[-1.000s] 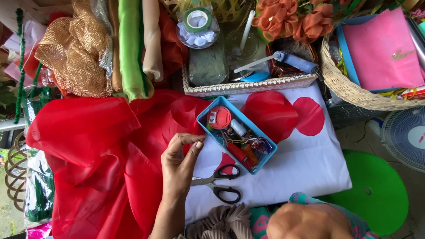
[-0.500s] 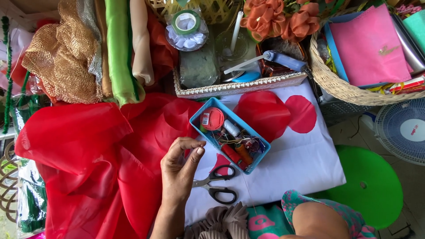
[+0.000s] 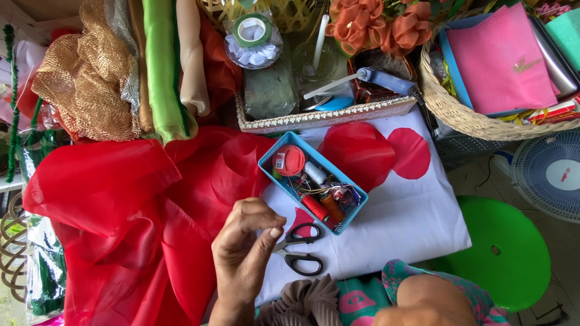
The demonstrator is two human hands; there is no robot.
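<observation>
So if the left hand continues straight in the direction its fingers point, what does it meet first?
Probably the black scissors just right of the left hand, then the blue tray; depth is unclear from above.

I see sheer, faintly glossy red cloth (image 3: 115, 223) lying in soft folds beside a matt white sheet (image 3: 399, 223), and a smooth blue plastic tray (image 3: 356, 202) resting on that sheet. The scissors (image 3: 300, 247) have glossy black plastic handles, with the blades hidden behind my left hand (image 3: 244, 256). Higher up I make out a coarse gold mesh (image 3: 84, 90), a rough woven wicker basket (image 3: 459, 118) and a smooth, shiny green plastic stool (image 3: 513, 253).
</observation>
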